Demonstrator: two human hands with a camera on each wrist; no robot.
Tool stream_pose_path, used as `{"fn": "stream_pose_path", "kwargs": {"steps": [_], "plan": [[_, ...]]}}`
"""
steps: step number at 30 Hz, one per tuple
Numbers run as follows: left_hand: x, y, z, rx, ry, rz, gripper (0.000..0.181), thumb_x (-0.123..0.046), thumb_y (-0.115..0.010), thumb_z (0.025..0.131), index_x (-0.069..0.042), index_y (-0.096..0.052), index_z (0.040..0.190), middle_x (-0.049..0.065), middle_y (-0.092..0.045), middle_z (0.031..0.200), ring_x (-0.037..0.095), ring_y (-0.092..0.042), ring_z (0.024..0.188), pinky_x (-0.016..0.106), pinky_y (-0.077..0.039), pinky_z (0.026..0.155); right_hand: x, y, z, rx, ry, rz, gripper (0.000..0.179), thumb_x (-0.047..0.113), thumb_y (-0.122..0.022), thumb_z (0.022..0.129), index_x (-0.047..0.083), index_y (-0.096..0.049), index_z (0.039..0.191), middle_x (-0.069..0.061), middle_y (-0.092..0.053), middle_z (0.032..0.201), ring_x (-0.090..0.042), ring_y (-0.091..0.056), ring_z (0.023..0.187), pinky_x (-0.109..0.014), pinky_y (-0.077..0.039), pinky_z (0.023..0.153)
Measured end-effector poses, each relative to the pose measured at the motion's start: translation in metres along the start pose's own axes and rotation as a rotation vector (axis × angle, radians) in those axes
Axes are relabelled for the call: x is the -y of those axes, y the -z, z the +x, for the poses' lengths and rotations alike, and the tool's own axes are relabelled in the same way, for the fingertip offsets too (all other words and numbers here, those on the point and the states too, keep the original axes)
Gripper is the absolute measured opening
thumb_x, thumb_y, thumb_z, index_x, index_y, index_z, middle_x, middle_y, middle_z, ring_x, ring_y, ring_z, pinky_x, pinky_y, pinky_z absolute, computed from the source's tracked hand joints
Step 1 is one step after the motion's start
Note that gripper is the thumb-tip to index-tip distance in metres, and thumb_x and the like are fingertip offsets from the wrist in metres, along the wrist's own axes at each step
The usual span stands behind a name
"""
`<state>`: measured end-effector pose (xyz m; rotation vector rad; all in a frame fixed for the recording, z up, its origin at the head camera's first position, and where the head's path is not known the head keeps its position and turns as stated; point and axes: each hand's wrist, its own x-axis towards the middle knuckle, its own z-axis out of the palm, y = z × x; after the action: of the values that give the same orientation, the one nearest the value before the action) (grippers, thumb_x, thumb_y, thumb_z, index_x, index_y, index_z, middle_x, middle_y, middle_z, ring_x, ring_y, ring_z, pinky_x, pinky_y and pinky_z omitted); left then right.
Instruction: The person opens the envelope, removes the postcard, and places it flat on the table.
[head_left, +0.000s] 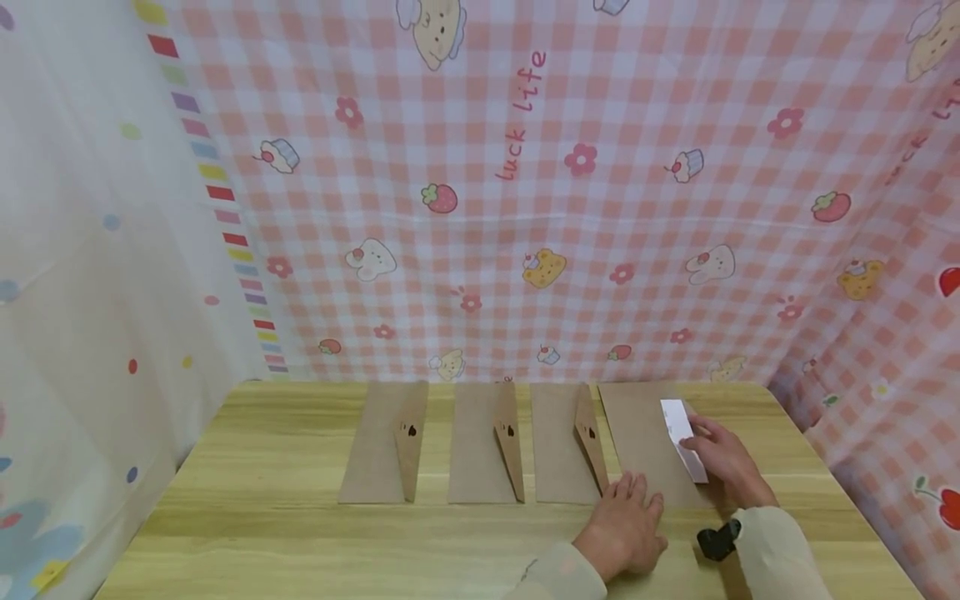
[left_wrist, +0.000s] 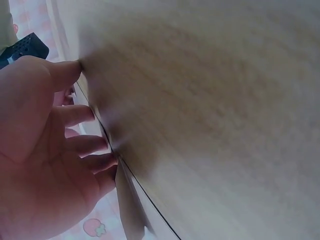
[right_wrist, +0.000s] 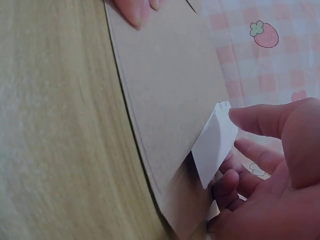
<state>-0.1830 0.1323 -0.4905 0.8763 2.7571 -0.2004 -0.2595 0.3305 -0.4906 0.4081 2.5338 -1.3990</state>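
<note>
A brown kraft envelope (head_left: 637,433) lies at the right end of a row on the table. Across its open right end shows a strip of white card (head_left: 682,442), which in the right wrist view juts past the envelope's mouth over the flap (right_wrist: 187,210). My right hand (head_left: 729,460) pinches this card, its thumb on the near face and the other fingers behind. How much card lies inside the envelope is hidden. My left hand (head_left: 624,527), palm down with fingers spread, rests at the envelope's front edge; its fingertips (left_wrist: 102,142) touch along that edge.
Three more brown envelopes, the left (head_left: 378,442), middle (head_left: 476,442) and right (head_left: 557,442), lie leftward, each with a raised flap bearing a dark heart mark. The wooden table (head_left: 285,542) ends at a checked curtain (head_left: 480,250). A black device (head_left: 718,540) sits at my right wrist.
</note>
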Motion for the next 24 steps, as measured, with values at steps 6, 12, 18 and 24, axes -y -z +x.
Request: {"fn": "stream_pose_path", "kwargs": {"steps": [6, 12, 18, 24], "plan": [[-0.0002, -0.0014, 0.0004, 0.005, -0.010, 0.030, 0.059, -0.061, -0.035, 0.100, -0.041, -0.026, 0.155, -0.012, -0.019, 0.163, 0.007, -0.018, 0.150, 0.026, -0.022, 0.118, -0.0019, -0.0001, -0.0015, -0.024, 0.070, -0.061, 0.068, 0.017, -0.055, 0.097, -0.002, -0.023, 0.154, -0.042, -0.032, 0.145, -0.051, -0.042, 0.127, -0.061, -0.039, 0.103], [0.0016, -0.0044, 0.0015, -0.013, -0.011, 0.063, 0.060, -0.064, -0.032, 0.100, -0.042, -0.025, 0.155, -0.012, -0.020, 0.163, 0.007, -0.019, 0.149, 0.028, -0.022, 0.119, -0.0046, -0.0016, -0.0010, -0.032, 0.135, -0.089, 0.068, 0.011, -0.056, 0.096, 0.002, -0.024, 0.155, -0.041, -0.046, 0.135, -0.045, -0.052, 0.115, -0.052, -0.047, 0.095], [0.0020, -0.0059, 0.0004, -0.029, 0.005, 0.108, 0.059, -0.067, -0.025, 0.099, -0.045, -0.022, 0.154, -0.014, -0.019, 0.163, 0.007, -0.018, 0.149, 0.029, -0.020, 0.120, -0.0037, -0.0032, -0.0006, -0.060, 0.143, -0.111, 0.066, 0.012, -0.057, 0.096, 0.002, -0.028, 0.154, -0.036, -0.054, 0.124, -0.036, -0.057, 0.103, -0.030, -0.048, 0.076], [0.0042, -0.0055, -0.0002, -0.039, -0.002, 0.176, 0.053, -0.061, -0.021, 0.102, -0.048, -0.020, 0.154, -0.018, -0.020, 0.162, 0.005, -0.020, 0.149, 0.030, -0.019, 0.120, -0.0029, -0.0050, -0.0007, -0.071, 0.095, -0.089, 0.063, 0.011, -0.054, 0.097, 0.005, -0.029, 0.154, -0.036, -0.049, 0.130, -0.038, -0.051, 0.107, -0.043, -0.046, 0.087]]}}
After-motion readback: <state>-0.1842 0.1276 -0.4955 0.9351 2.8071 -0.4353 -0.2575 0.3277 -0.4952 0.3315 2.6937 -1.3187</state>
